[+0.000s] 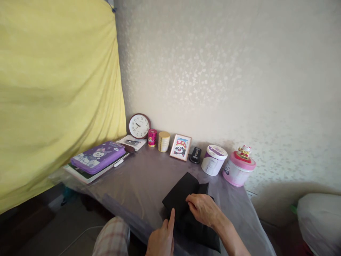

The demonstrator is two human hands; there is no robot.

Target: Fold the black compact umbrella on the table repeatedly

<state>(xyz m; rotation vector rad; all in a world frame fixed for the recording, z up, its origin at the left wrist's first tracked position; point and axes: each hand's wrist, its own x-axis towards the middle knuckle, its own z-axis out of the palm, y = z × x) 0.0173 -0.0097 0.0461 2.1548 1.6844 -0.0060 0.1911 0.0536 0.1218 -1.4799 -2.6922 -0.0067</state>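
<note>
Head view: black cloth (178,199) under right hand (204,209)

Right hand (204,209) on folded black fabric (183,209), left hand (161,239) beside it, plastic-sheeted table (138,181)

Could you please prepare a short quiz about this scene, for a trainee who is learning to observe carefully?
1. Which hand lies across the top of the black cloth: the left hand or the right hand?
2. True or false: the round clock stands to the left of the framed panda picture in this view.
3. What colour is the case with the cartoon figure lying on the book?

Key: 1. The right hand. 2. True. 3. Purple.
</note>
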